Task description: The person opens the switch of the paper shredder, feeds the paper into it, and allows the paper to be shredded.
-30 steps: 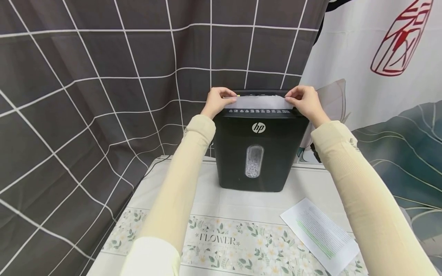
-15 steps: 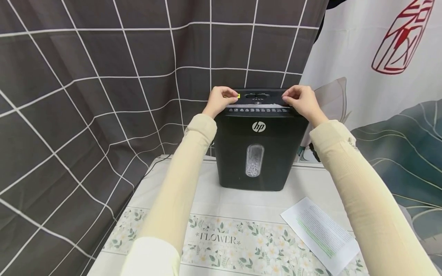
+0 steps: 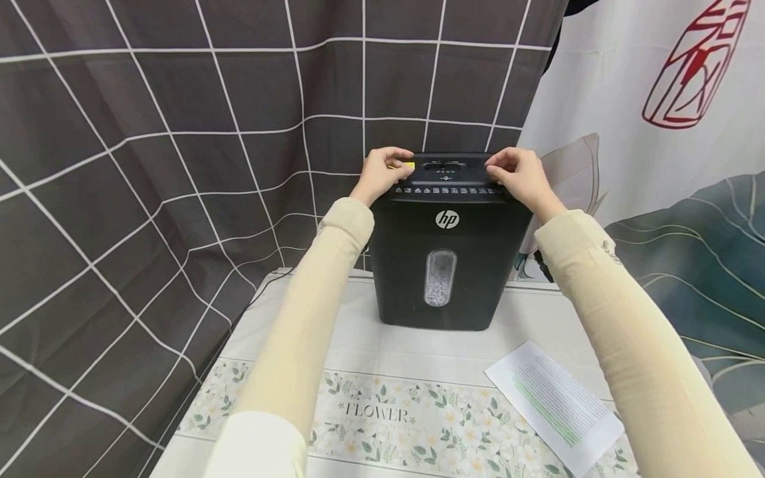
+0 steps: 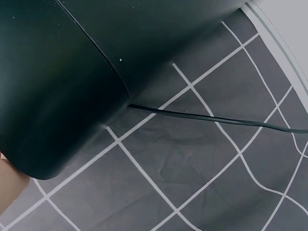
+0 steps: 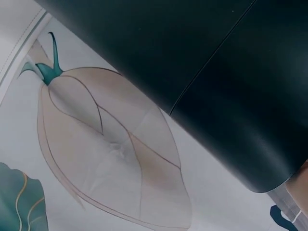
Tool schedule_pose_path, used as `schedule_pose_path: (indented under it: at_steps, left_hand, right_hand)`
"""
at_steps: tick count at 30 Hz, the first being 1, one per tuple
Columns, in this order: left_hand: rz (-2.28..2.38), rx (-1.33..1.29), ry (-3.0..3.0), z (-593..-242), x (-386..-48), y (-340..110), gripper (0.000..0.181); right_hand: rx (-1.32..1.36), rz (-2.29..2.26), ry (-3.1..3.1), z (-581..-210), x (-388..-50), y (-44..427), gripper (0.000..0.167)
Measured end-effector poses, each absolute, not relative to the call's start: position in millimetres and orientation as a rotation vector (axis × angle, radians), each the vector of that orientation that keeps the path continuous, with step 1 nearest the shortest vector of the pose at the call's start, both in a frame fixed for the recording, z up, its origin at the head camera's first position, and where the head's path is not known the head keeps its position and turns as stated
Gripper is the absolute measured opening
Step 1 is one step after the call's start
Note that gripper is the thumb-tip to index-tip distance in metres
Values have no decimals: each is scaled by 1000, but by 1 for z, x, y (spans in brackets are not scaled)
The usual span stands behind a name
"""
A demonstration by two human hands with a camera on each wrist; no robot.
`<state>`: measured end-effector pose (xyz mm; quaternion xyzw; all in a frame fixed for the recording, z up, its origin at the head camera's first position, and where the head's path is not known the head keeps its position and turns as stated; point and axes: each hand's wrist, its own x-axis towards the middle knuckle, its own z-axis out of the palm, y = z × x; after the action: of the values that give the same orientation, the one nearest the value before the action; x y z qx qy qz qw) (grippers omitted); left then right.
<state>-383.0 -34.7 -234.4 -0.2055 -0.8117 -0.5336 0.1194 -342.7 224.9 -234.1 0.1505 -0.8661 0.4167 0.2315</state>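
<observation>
A black paper shredder (image 3: 447, 279) with an hp logo stands upright at the back of the table, shredded bits showing in its front window (image 3: 440, 278). No sheet shows above its top panel (image 3: 445, 174). My left hand (image 3: 382, 175) is at the left end of that top, beside a yellow label (image 3: 410, 165), fingers bent and holding nothing visible. Over the right end is my right hand (image 3: 521, 175), thumb and fingers loosely bent with nothing between them. Both wrist views show mainly the shredder's dark sides (image 4: 62, 72) (image 5: 231, 96), with only a sliver of each hand.
A printed sheet (image 3: 552, 406) with green-marked lines lies on the table's right part. The tablecloth (image 3: 382, 358) has a floral band. A dark cord (image 4: 202, 117) runs from the shredder's side. Gridded curtain (image 3: 239, 99) hangs behind and left, patterned cloth (image 3: 687, 279) to the right.
The white sheet held between both hands has sunk into the shredder's slot and gone out of sight. Both hands have let go; the right has shifted slightly left.
</observation>
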Motion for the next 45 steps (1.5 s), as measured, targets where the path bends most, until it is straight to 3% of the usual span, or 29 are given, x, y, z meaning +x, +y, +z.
schedule_pose_path:
  at_steps: [17,32,37,45]
  left_hand:
    - [-1642,-800,-2317,-235,-376,-39,28]
    - [-1664,-1002,-2268,-240,-336,-31,37]
    - [-1671,-1085,-2247,-249,-327,-27,36]
    - [-1653,-1126,-2295,-279,-314,-25,32]
  right_hand:
    - [476,1266,-2298,-235,-329,229,21]
    - [643,1570,-2146,-236,-299,217,6]
    - [690,1717,-2050,-241,-287,221,15]
    - [748,1932,-1901,-254,-265,228,15]
